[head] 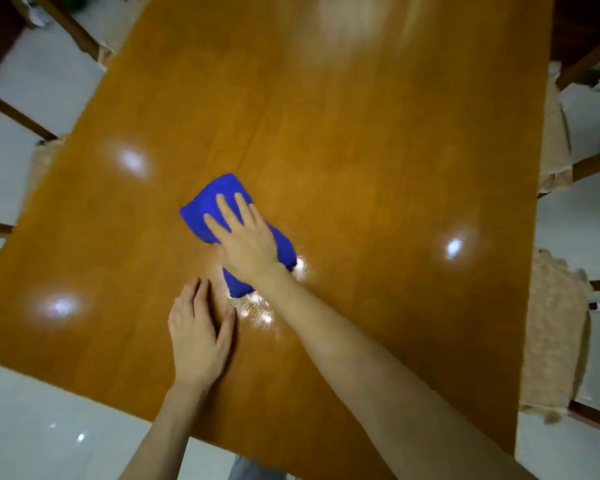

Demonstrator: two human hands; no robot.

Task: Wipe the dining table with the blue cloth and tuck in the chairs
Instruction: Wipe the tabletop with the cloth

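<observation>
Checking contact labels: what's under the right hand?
The blue cloth, crumpled, pressed flat on the wooden table by the right hand. Cloth edges show on both sides; the part beneath the palm, and the tabletop under it, is covered.

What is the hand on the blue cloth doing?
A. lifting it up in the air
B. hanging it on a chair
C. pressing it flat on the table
C: the right hand lies spread on the blue cloth, which is flat on the table.

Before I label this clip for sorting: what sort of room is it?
Likely a home dining room: a long wooden table, cushioned chairs along its sides, glossy white floor tiles.
</observation>
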